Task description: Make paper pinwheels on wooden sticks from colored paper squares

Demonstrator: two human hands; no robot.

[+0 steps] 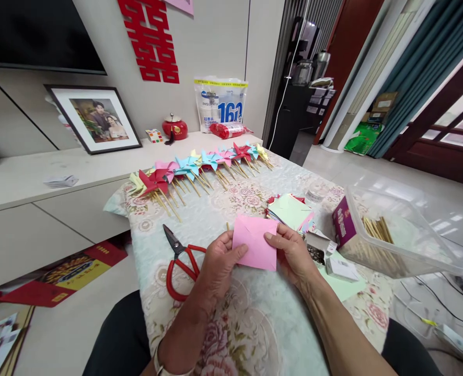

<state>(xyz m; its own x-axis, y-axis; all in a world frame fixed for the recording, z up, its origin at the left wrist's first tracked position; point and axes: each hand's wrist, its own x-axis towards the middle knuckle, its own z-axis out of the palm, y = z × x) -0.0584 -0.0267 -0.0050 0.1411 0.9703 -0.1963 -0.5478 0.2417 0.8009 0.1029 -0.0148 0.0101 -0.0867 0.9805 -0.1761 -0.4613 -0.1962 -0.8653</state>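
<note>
A square of pink paper (pixel 255 244) with diagonal cuts or creases is held up over the table between both hands. My left hand (pixel 222 263) pinches its left edge, thumb on top. At the right edge my right hand (pixel 293 255) grips it the same way. Left of my left hand lie scissors (pixel 180 263) with red handles, blades pointing away. Beyond my right hand rests a stack of coloured paper squares (pixel 290 211), pale green on top. A small box of metal pins or fasteners (pixel 315 254) sits beside my right wrist, partly hidden by it.
Finished paper pinwheels (pixel 200 166) on sticks lie in a row along the table's far side. A clear plastic bin (pixel 404 266) holding wooden sticks (pixel 378 230) stands at the right. The floral tablecloth (pixel 251 196) covers the table. A white cabinet (pixel 27 188) stands behind.
</note>
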